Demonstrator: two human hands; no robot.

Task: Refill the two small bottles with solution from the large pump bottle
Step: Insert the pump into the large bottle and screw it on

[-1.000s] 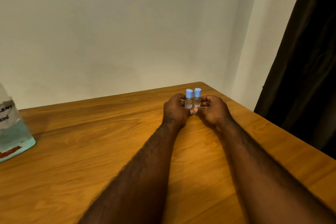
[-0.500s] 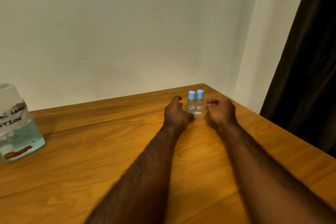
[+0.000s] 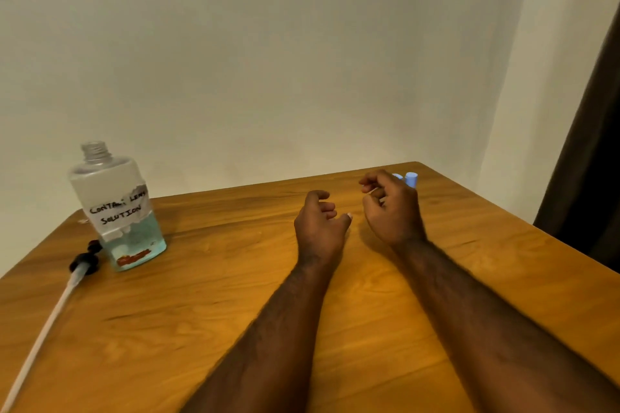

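**A:** Where are the small bottles?

**B:** Standing side by side at the far corner of the table, just behind the right hand. Only their blue caps show, so they look closed.

**A:** And the hands?

**B:** Both are empty. The left hand and the right have loosely curled fingers gripping nothing.

**A:** Why is the big bottle bare at the top?

**B:** Its pump lies just beside its base, with the tube running toward the near edge. I'd guess it is off so the solution can be poured. The bottle stands upright at the left, well apart from the small ones, so something must be brought closer.
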